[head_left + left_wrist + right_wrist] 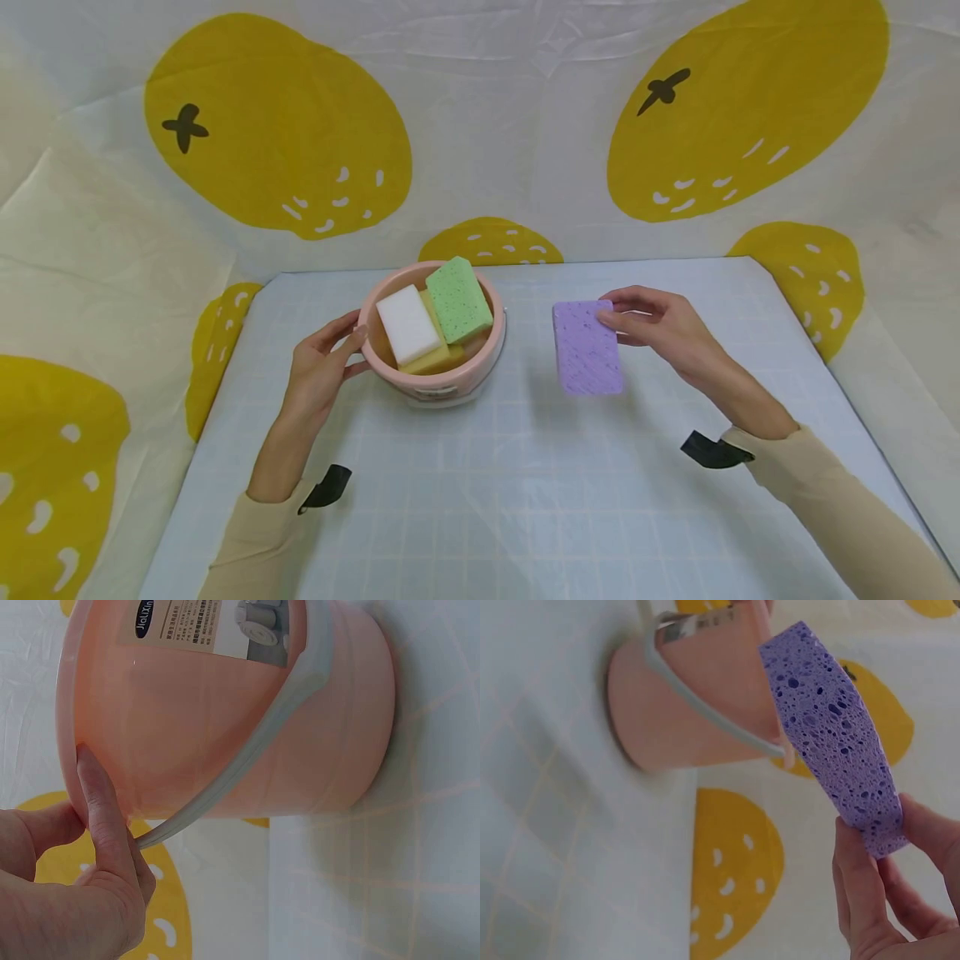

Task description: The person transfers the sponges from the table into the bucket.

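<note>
A pink bucket (pixel 468 385) stands at the back, left of the middle, its pale handle (pixel 225 780) hanging down the side. My left hand (pixel 315 371) pinches the bucket's left rim between thumb and fingers. Inside lie a white sponge (pixel 408 323), a green sponge (pixel 459 300) and some yellow sponge (pixel 429 362) partly hidden below them. To the right of the bucket, my right hand (pixel 667 325) holds a purple sponge (pixel 588 348) by its upper right corner, thumb on one face and fingers on the other. In the right wrist view the sponge is raised above the table.
A pale blue gridded cloth covers the table (pixel 480 500). White fabric walls (pixel 510 125) printed with large yellow fruit rise behind it and at both sides. Black straps (pixel 716 450) hang at both sleeve cuffs.
</note>
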A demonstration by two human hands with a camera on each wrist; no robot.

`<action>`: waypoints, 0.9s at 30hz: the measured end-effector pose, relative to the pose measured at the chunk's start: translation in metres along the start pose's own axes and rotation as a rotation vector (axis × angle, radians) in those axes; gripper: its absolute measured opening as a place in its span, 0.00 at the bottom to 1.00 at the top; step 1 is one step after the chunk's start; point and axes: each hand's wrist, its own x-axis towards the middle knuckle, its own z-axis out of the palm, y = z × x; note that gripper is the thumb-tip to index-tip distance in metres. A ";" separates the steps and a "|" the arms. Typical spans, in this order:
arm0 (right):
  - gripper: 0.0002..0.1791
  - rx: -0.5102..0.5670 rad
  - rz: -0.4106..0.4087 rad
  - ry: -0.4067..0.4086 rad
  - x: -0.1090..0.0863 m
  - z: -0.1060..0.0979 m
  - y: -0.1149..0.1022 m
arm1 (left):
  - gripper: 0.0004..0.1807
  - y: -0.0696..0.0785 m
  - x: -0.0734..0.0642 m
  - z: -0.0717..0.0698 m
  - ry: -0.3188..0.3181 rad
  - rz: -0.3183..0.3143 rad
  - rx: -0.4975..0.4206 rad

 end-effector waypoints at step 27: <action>0.17 0.258 -0.121 0.009 0.051 0.052 -0.046 | 0.30 0.001 -0.001 0.001 0.022 -0.017 0.059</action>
